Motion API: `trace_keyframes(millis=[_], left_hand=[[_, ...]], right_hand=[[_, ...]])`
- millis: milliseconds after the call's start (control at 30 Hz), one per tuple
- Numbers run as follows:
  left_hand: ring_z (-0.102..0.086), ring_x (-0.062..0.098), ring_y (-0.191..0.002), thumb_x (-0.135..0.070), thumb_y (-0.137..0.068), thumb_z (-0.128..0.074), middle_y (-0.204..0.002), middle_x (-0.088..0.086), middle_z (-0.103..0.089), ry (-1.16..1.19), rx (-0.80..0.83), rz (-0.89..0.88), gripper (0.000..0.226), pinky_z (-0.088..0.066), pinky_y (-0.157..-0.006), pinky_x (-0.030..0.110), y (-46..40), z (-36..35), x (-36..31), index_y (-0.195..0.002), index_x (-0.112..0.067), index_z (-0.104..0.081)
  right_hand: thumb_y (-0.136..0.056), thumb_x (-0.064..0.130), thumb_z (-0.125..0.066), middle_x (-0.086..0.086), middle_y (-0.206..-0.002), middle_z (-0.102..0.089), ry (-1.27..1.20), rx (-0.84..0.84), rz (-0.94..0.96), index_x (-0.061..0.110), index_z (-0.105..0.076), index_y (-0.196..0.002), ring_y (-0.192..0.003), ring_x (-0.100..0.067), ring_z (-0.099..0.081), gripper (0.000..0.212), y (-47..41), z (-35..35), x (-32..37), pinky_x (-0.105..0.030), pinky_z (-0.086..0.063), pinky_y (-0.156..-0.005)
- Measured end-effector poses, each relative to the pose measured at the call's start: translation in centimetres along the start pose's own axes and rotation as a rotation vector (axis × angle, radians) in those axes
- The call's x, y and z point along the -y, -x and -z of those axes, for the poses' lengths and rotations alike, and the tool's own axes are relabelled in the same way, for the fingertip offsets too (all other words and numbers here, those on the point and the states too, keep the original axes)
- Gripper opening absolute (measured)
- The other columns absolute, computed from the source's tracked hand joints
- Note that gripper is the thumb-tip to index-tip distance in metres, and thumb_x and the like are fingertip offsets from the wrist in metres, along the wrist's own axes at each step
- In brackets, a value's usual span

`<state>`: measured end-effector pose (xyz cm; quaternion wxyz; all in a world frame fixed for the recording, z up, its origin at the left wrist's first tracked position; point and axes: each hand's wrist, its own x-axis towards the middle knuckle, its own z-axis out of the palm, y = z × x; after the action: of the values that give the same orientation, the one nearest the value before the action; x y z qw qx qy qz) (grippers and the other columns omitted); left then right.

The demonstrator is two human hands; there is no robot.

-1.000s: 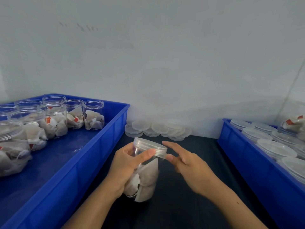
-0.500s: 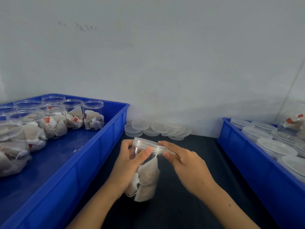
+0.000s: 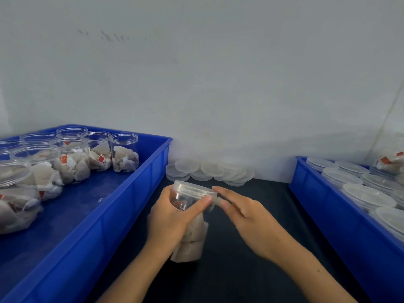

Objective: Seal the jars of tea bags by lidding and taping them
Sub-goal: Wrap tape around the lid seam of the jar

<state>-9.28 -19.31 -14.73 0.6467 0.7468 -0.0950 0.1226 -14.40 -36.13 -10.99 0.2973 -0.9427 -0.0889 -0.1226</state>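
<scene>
Here, nearest first:
Left hand [image 3: 172, 217]: wrapped round the clear plastic jar [image 3: 190, 228], thumb laid just under the lid [image 3: 194, 189].
Right hand [image 3: 244, 215]: fingers pinching something pale at the lid's right edge, probably tape; too blurred to be sure.
Jar: held over the dark worktop [image 3: 251, 278] between the trays, tilted, holding soft papery tea bags [image 3: 192, 241].
Risk: smooth, slippery plastic; a loose grip could let the jar turn, leaving the tape creased or off the seam.
Left tray [image 3: 122, 215]: glossy blue, open jars [image 3: 124, 152] waiting.
Right tray [image 3: 328, 200]: lidded jars [image 3: 369, 195].
Far: spare round lids [image 3: 209, 170] stacked by the wall.
</scene>
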Motion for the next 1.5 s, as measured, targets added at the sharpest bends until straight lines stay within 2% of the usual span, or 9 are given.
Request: trace_keyframes(millis=[233, 467, 700, 867, 933, 1067, 1167, 1300, 1500], left_hand=[[-0.061, -0.018, -0.077, -0.059, -0.041, -0.075, -0.083, -0.033, -0.068, 0.19, 0.167, 0.03, 0.062, -0.041, -0.056, -0.002, -0.7, 0.5, 0.2, -0.096, -0.031, -0.064], [-0.063, -0.014, -0.086, -0.057, -0.044, -0.075, -0.092, -0.029, -0.07, 0.234, 0.25, 0.034, 0.065, -0.044, -0.062, 0.0, -1.5, 1.0, 1.4, -0.102, -0.031, -0.062], [-0.058, -0.021, -0.088, -0.065, -0.056, -0.069, -0.092, -0.039, -0.065, 0.197, 0.265, 0.0, 0.057, -0.043, -0.064, -0.001, -1.0, 0.8, 1.1, -0.104, -0.038, -0.055], [-0.058, 0.001, -0.099, -0.088, -0.071, -0.037, -0.115, -0.018, -0.049, -0.255, -0.045, -0.276, 0.074, -0.047, -0.074, 0.019, 0.5, 0.2, 0.5, -0.12, -0.033, -0.046], [-0.054, -0.001, -0.099, -0.095, -0.063, -0.034, -0.116, -0.021, -0.047, -0.336, -0.051, -0.271, 0.089, -0.043, -0.074, 0.019, 1.1, -0.2, 0.1, -0.128, -0.034, -0.04], [-0.053, -0.012, -0.099, -0.084, -0.041, -0.064, -0.102, -0.027, -0.06, -0.085, 0.014, -0.072, 0.078, -0.041, -0.077, 0.017, 0.5, -0.3, -0.2, -0.107, -0.045, -0.05], [-0.061, -0.011, -0.09, -0.075, -0.041, -0.07, -0.093, -0.027, -0.067, 0.008, 0.032, -0.039, 0.071, -0.043, -0.075, 0.016, -0.1, 0.3, 0.2, -0.101, -0.039, -0.058], [-0.061, -0.014, -0.09, -0.065, -0.043, -0.076, -0.096, -0.031, -0.066, 0.086, 0.118, -0.038, 0.069, -0.047, -0.069, 0.011, -0.2, 0.8, 0.1, -0.104, -0.034, -0.061], [-0.068, -0.005, -0.084, -0.044, -0.051, -0.08, -0.093, -0.015, -0.074, 0.25, 0.24, -0.016, 0.058, -0.048, -0.064, 0.005, -0.6, 1.1, 0.3, -0.104, -0.022, -0.067]], right_hand=[[-0.099, 0.048, -0.037, 0.008, -0.071, -0.053, 0.08, 0.04, 0.013, 0.059, -0.032, -0.133, -0.071, -0.009, -0.052, 0.036, -0.4, 1.2, -1.1, -0.026, -0.047, -0.071], [-0.101, 0.047, -0.034, 0.005, -0.068, -0.052, 0.139, 0.026, 0.037, 0.066, -0.028, -0.132, -0.061, -0.009, -0.047, 0.037, -0.5, 0.5, -0.6, -0.02, -0.041, -0.061], [-0.101, 0.043, -0.035, 0.01, -0.061, -0.047, 0.193, -0.046, 0.037, 0.059, -0.03, -0.137, -0.05, -0.005, -0.042, 0.04, -0.5, -0.6, -0.4, -0.015, -0.032, -0.05], [-0.101, 0.044, -0.036, 0.015, -0.091, -0.065, 0.184, -0.107, -0.003, 0.051, -0.037, -0.14, -0.068, -0.004, -0.055, 0.039, -0.3, -0.7, 0.1, -0.019, -0.045, -0.064], [-0.1, 0.046, -0.035, 0.012, -0.09, -0.066, 0.191, -0.126, -0.006, 0.049, -0.037, -0.14, -0.071, -0.007, -0.058, 0.04, 0.0, -1.0, 0.6, -0.026, -0.051, -0.069], [-0.099, 0.052, -0.033, 0.01, -0.071, -0.058, 0.185, -0.08, 0.003, 0.051, -0.033, -0.14, -0.065, -0.008, -0.056, 0.041, 0.3, -0.8, 1.1, -0.029, -0.053, -0.067], [-0.101, 0.048, -0.032, 0.012, -0.081, -0.063, 0.105, 0.014, 0.008, 0.054, -0.03, -0.14, -0.076, -0.007, -0.059, 0.039, 0.1, -0.2, 0.7, -0.027, -0.051, -0.077], [-0.1, 0.048, -0.034, 0.008, -0.079, -0.058, 0.063, 0.084, -0.041, 0.051, -0.025, -0.143, -0.077, -0.009, -0.056, 0.043, -0.2, 0.2, 0.0, -0.025, -0.045, -0.074], [-0.102, 0.044, -0.034, 0.015, -0.122, -0.059, 0.028, 0.089, 0.033, 0.065, -0.025, -0.135, -0.111, -0.011, -0.054, 0.04, -0.2, 0.2, -0.1, -0.029, -0.044, -0.096]])
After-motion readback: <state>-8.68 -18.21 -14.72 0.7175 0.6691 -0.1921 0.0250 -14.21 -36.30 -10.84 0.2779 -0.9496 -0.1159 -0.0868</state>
